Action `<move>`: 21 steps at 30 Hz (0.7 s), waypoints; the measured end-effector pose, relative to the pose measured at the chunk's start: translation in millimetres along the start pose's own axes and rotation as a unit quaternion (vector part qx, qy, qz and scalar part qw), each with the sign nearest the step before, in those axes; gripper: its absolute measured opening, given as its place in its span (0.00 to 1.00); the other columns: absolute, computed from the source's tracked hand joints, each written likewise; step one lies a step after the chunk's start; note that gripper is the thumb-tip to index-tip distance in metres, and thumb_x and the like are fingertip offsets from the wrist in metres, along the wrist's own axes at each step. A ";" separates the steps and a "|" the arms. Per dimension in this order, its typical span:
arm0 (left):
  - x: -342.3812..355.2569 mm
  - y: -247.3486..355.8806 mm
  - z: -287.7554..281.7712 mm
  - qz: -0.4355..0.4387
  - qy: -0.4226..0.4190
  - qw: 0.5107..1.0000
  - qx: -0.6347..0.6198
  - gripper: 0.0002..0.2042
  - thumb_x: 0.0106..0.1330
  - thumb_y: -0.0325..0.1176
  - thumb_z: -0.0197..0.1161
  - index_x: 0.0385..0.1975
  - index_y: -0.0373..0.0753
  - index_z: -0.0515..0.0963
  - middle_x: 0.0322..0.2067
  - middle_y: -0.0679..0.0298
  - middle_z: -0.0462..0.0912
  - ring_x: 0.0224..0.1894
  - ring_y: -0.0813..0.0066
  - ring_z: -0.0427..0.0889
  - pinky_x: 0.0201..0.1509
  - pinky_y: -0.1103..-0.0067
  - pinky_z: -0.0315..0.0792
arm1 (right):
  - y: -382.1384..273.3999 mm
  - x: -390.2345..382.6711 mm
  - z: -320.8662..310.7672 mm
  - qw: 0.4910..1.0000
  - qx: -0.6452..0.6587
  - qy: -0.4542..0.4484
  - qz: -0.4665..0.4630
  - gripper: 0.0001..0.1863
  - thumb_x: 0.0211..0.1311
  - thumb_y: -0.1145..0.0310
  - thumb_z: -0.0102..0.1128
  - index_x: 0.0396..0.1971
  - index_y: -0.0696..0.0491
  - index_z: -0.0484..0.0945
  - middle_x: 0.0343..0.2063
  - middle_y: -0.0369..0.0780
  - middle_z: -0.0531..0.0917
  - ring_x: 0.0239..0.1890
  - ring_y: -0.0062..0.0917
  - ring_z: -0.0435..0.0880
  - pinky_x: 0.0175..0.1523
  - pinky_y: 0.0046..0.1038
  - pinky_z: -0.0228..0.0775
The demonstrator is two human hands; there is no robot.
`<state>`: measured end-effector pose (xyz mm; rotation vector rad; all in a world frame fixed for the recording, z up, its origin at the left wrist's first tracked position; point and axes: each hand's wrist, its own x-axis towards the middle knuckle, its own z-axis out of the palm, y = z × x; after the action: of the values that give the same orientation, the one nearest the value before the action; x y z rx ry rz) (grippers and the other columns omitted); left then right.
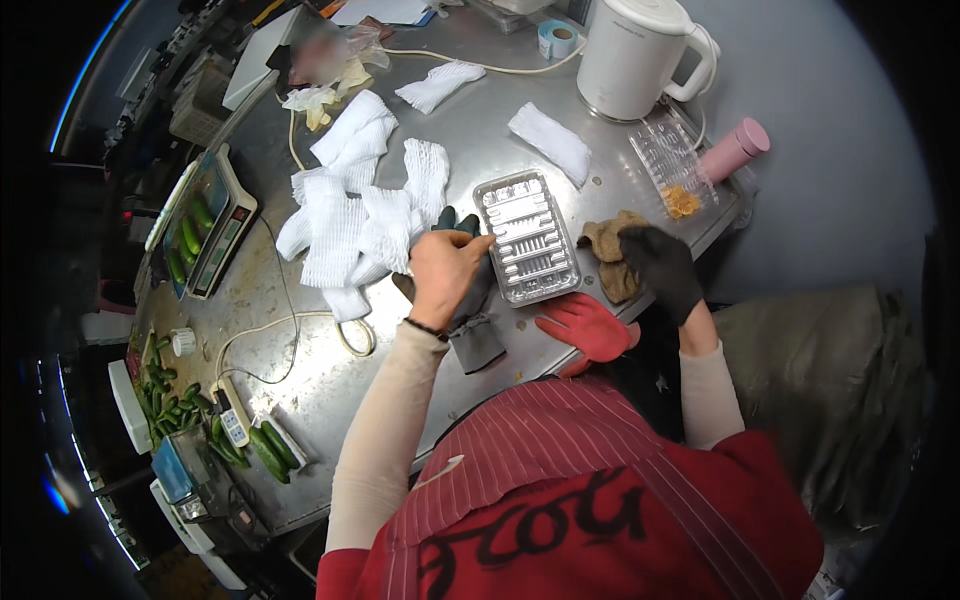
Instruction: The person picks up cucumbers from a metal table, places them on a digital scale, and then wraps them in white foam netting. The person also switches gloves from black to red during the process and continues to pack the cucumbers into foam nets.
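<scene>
My left hand (447, 277), bare, has its fingers pinched at the left rim of a clear plastic tray (531, 238); whatever they hold is hidden. Beneath that wrist lies a dark grey-green glove (476, 345). My right hand (664, 268) wears a dark glove, and its fingers curl over a crumpled brown cloth (610, 252) just right of the tray. A red glove (588, 327) lies at the table's near edge, between the tray and my body.
White foam net sleeves (335, 235) pile up left of the tray. Two more lie farther back. A white kettle (640, 55) and pink bottle (735, 148) stand at back right. A scale (225, 225) bears cucumbers at left. A power strip (232, 410) trails cable across the metal table (300, 370).
</scene>
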<state>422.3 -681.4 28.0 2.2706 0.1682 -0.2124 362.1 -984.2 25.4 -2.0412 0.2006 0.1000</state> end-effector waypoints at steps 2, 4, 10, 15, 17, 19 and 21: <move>5.5 -3.3 10.4 -0.007 0.005 0.999 0.039 0.14 0.56 0.40 0.71 0.28 0.32 0.86 0.16 0.59 0.82 0.17 0.73 0.78 0.26 0.76 0.71 | -11.2 -24.7 3.3 0.992 -0.108 -0.057 -0.036 0.15 0.62 0.62 0.60 0.43 0.55 0.81 0.37 0.46 0.84 0.41 0.37 0.84 0.46 0.33 0.75; 5.7 -1.7 19.1 0.005 0.027 0.998 0.063 0.14 0.54 0.40 0.72 0.26 0.32 0.86 0.17 0.56 0.83 0.19 0.67 0.81 0.28 0.73 0.74 | -6.9 -50.0 11.6 0.976 -0.189 -0.095 -0.043 0.18 0.58 0.57 0.63 0.42 0.54 0.81 0.37 0.46 0.82 0.40 0.40 0.82 0.46 0.37 0.74; 8.9 17.8 26.3 0.044 0.040 0.985 0.160 0.11 0.51 0.35 0.70 0.20 0.32 0.82 0.23 0.46 0.82 0.28 0.47 0.83 0.36 0.62 0.76 | 19.6 -77.5 40.7 0.937 -0.327 -0.078 -0.092 0.16 0.54 0.58 0.63 0.39 0.52 0.80 0.35 0.48 0.80 0.37 0.44 0.81 0.42 0.42 0.72; 7.9 31.1 19.4 0.064 0.079 0.975 0.195 0.11 0.53 0.34 0.68 0.20 0.30 0.80 0.24 0.44 0.81 0.29 0.43 0.83 0.35 0.59 0.76 | 23.1 -68.2 42.6 0.942 -0.314 -0.090 -0.070 0.11 0.55 0.61 0.61 0.34 0.51 0.82 0.31 0.47 0.81 0.36 0.42 0.81 0.41 0.42 0.73; 9.1 33.5 16.7 0.073 0.085 0.975 0.192 0.11 0.53 0.33 0.68 0.19 0.30 0.80 0.23 0.43 0.81 0.29 0.42 0.83 0.34 0.59 0.76 | 21.5 -67.3 41.7 0.945 -0.306 -0.087 -0.081 0.10 0.55 0.61 0.61 0.32 0.51 0.83 0.29 0.46 0.81 0.35 0.42 0.81 0.41 0.41 0.73; 11.1 30.7 17.7 0.069 0.084 0.976 0.188 0.10 0.53 0.33 0.67 0.19 0.31 0.80 0.23 0.43 0.81 0.29 0.42 0.83 0.35 0.59 0.76 | 20.1 -67.3 42.0 0.944 -0.308 -0.094 -0.075 0.10 0.55 0.61 0.61 0.32 0.51 0.83 0.29 0.46 0.81 0.35 0.41 0.82 0.42 0.41 0.73; 9.7 26.9 21.4 0.053 0.088 0.981 0.163 0.09 0.50 0.32 0.67 0.19 0.32 0.81 0.22 0.45 0.81 0.28 0.46 0.83 0.35 0.61 0.76 | 19.6 -67.2 42.3 0.943 -0.309 -0.098 -0.076 0.10 0.55 0.62 0.61 0.32 0.51 0.83 0.29 0.46 0.81 0.35 0.41 0.82 0.42 0.41 0.73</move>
<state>434.8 -714.6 32.1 2.6162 0.1114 0.0214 293.1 -948.8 -0.6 -2.6427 -0.1359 0.3000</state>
